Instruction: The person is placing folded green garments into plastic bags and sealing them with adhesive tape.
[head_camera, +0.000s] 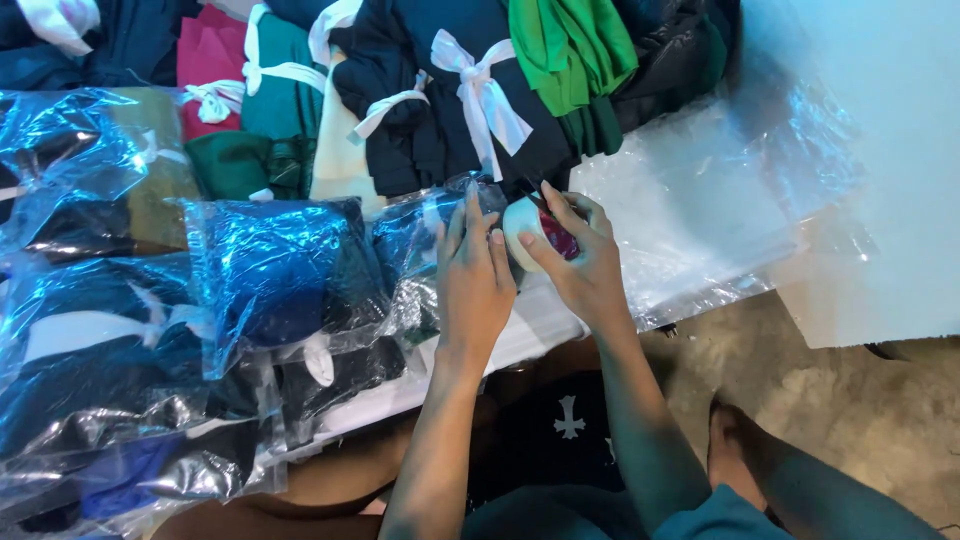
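Holding a white tape dispenser (528, 232) in my right hand (580, 262), fingers curled around its round body, thumb along the near side, index finger laid over the top. A dark red part of the dispenser shows between my fingers. My right forearm runs up from the lower right, wrist bent slightly inward.

My left hand (473, 275) lies flat, palm down, fingers straight and close together, pointing away from me. It holds nothing; it presses on the clear plastic bag (420, 250) with a dark folded garment inside. Fingertips reach the bag's far edge, just beside the dispenser. Left forearm comes up almost straight from below. The two hands sit side by side, nearly touching at the dispenser.

Dispenser position: at the far end of that bag, right at the edge of the row of tied bundles, touching or just over the bag; I cannot tell which.

Left of my hands: more bagged garments (270, 280), shiny blue-looking plastic over dark cloth, overlapping each other across the table (545, 325), whose pale edge shows under my left wrist.

Far side: folded clothes tied with white cloth strips, a dark navy bundle with a white bow (480, 95), a green bundle (572, 50), a pink one (205, 55).

Right of my hands: a stack of flat empty clear bags (700, 210) spread on the table.

Below: bare concrete floor (830, 390); my foot (725, 440) rests on it.
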